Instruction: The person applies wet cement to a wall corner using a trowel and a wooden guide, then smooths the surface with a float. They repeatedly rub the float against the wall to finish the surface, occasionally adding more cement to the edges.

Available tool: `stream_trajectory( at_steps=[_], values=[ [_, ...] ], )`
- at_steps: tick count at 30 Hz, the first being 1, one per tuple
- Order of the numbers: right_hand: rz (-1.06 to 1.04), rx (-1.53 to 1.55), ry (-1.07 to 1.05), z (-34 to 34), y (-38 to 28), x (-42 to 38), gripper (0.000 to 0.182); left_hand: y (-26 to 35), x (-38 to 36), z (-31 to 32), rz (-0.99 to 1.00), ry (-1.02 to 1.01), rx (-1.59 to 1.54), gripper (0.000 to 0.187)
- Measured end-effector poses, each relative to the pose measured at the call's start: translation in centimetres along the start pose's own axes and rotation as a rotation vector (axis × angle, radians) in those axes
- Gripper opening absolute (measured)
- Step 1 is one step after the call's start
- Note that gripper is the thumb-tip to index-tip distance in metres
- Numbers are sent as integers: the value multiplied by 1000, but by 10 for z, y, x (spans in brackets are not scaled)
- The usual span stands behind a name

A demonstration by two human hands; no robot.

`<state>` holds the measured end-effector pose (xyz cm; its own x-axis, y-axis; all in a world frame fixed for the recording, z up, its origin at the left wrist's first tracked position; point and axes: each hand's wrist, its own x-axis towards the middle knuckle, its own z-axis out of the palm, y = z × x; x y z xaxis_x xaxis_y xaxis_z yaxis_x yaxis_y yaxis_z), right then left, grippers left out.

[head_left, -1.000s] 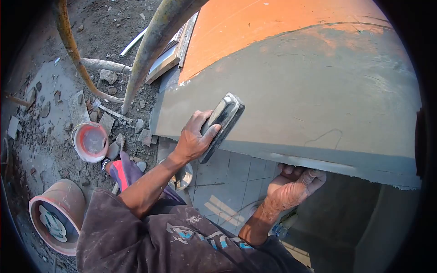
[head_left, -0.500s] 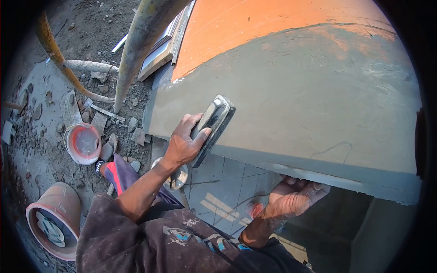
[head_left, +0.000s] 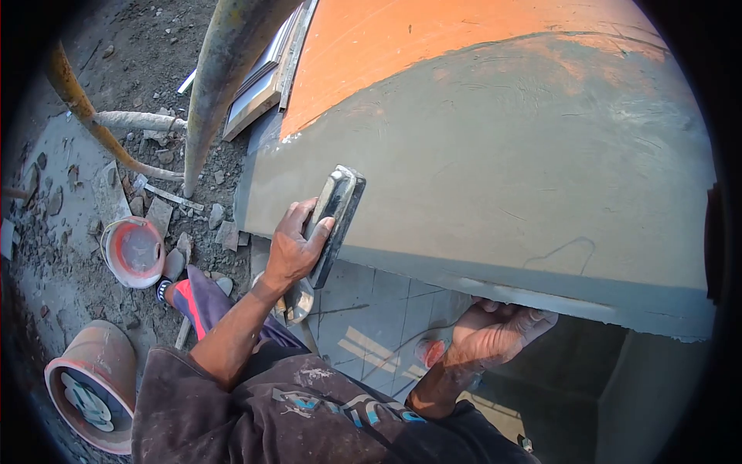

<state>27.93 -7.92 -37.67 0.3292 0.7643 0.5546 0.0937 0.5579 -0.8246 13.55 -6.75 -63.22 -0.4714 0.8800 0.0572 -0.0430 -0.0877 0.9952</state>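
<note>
My left hand point(head_left: 292, 249) is closed around a plastering float point(head_left: 338, 220), a block with a pale grey top and a dark edge. The float is tilted at the left part of the grey plastered wall point(head_left: 479, 170), close to its lower edge. My right hand point(head_left: 495, 336) is at that lower edge, further right, with its fingers curled up under it and partly hidden. A pale strip point(head_left: 541, 300) runs along the edge just above these fingers. Whether they pinch anything is not visible.
Orange paint point(head_left: 371, 54) covers the upper wall. Metal scaffold poles point(head_left: 205, 93) stand at the upper left. A red-rimmed bucket point(head_left: 133, 251) and a larger bucket point(head_left: 97, 348) with light items inside sit on the rubble-strewn ground. Grey floor tiles point(head_left: 371, 309) lie below the edge.
My left hand and the float have moved a little to the left along the wall. My right hand stays at the lower edge. The view has shifted slightly.
</note>
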Motion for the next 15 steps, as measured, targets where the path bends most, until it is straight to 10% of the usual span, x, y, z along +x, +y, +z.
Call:
stream_trajectory(
  at_steps=[4, 10, 15],
  values=[
    [-25, -2, -73, 9, 0, -4, 40, -36, 78, 9, -329, 23, 38, 55],
    [-35, 6, -57, 10, 0, -5, 40, 110, 74, 9, 100, -39, -161, 47],
    [-36, -109, 16, 11, 0, -2, 27, -12, 11, -4, -305, -40, -54, 45]
  ],
)
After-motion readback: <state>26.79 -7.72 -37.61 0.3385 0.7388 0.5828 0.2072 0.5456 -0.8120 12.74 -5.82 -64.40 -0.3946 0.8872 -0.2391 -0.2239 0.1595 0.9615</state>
